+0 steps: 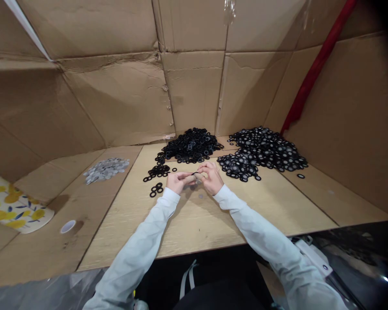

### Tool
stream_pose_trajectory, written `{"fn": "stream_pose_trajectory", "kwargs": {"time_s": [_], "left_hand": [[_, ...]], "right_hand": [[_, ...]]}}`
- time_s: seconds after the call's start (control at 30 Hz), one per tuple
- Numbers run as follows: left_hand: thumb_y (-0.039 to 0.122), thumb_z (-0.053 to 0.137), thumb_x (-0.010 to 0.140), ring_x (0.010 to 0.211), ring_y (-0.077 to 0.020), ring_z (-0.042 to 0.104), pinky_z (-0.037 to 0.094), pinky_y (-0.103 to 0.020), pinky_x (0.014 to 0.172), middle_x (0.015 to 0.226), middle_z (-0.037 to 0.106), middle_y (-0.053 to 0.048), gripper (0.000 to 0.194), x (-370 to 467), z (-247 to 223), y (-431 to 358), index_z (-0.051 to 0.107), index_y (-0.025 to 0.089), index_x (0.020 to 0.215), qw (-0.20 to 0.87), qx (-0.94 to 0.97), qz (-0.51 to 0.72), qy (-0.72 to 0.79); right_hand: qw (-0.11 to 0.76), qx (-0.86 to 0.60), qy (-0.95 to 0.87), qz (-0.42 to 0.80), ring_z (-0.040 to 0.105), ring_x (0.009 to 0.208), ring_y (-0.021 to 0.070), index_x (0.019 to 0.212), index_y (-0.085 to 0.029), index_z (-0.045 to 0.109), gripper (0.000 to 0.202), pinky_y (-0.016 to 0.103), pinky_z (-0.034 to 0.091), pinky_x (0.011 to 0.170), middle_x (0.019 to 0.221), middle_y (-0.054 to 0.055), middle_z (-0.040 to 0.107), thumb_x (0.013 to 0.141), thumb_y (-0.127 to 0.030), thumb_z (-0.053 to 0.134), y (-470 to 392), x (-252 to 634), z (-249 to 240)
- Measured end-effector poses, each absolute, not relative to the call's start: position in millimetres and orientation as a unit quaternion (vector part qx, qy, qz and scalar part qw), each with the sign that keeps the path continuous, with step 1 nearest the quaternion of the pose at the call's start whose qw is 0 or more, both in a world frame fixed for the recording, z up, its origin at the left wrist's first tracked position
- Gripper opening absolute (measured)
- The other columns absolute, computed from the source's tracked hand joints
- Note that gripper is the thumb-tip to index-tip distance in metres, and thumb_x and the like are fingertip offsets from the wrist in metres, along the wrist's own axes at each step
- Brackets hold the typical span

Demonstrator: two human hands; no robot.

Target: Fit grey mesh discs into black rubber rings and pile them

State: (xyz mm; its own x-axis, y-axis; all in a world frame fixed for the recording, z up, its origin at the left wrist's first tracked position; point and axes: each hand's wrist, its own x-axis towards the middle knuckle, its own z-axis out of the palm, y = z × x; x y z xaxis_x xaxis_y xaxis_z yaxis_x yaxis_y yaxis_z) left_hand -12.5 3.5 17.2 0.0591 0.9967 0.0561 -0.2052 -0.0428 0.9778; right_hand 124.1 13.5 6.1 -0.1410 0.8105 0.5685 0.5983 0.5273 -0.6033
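Observation:
My left hand (177, 181) and my right hand (213, 180) meet above the wooden board, with their fingertips pinched together. Between them they hold a small black ring (196, 173), mostly covered by the fingers. Some fingertips look covered in beige. Just left of my left hand lie several loose black rings (157, 189) and a small cluster of rings (159, 171). Behind the hands rises a big heap of black rings (194, 145). To the right spreads a large pile of black rings with pale grey centres (271, 146). A faint clear disc (201, 196) lies below the hands.
Grey translucent discs (106, 170) form a flat pile at the left. Nearer stand a floral-patterned cylinder (19, 206) and a small white round lid or roll (67, 226). Cardboard walls (194, 86) enclose the back and sides; red cloth (317, 73) hangs at right.

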Motion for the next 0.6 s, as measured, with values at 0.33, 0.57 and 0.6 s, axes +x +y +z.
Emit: {"fn": "stream_pose_trajectory", "kwargs": {"time_s": [0.33, 0.57, 0.6], "left_hand": [[0.023, 0.073, 0.037, 0.054, -0.0183, 0.06, 0.049, -0.037, 0.067, 0.061, 0.065, -0.008, 0.03, -12.9, 17.6, 6.2, 0.064, 0.008, 0.061, 0.535, 0.506, 0.51, 0.445], [0.018, 0.073, 0.035, 0.07, -0.0213, 0.061, 0.045, -0.037, 0.077, 0.07, 0.066, -0.008, 0.041, -16.6, 18.8, 7.8, 0.064, 0.009, 0.074, 0.549, 0.547, 0.464, 0.429], [0.021, 0.073, 0.038, 0.068, -0.0208, 0.061, 0.045, -0.037, 0.076, 0.069, 0.066, -0.008, 0.038, -16.5, 19.2, 7.8, 0.064, 0.009, 0.072, 0.553, 0.54, 0.47, 0.426]], "right_hand": [[0.34, -0.449, -0.824, -0.057, 0.035, 0.092, 0.0214, 0.076, -0.016, 0.054, 0.021, 0.036, 0.024, 0.072, 0.093, 0.006, 0.052, 0.062, -0.004, 0.045, 7.4, 123.2, 11.0], [0.383, -0.458, -0.802, -0.017, 0.036, 0.092, 0.0218, 0.071, -0.017, 0.055, 0.008, 0.038, 0.025, 0.075, 0.091, 0.006, 0.053, 0.07, -0.018, 0.047, 10.4, 126.2, 11.0], [0.398, -0.457, -0.795, 0.013, 0.038, 0.091, 0.0212, 0.07, -0.017, 0.056, 0.008, 0.038, 0.027, 0.075, 0.089, 0.005, 0.054, 0.07, -0.021, 0.048, 11.2, 126.7, 11.1]]}}
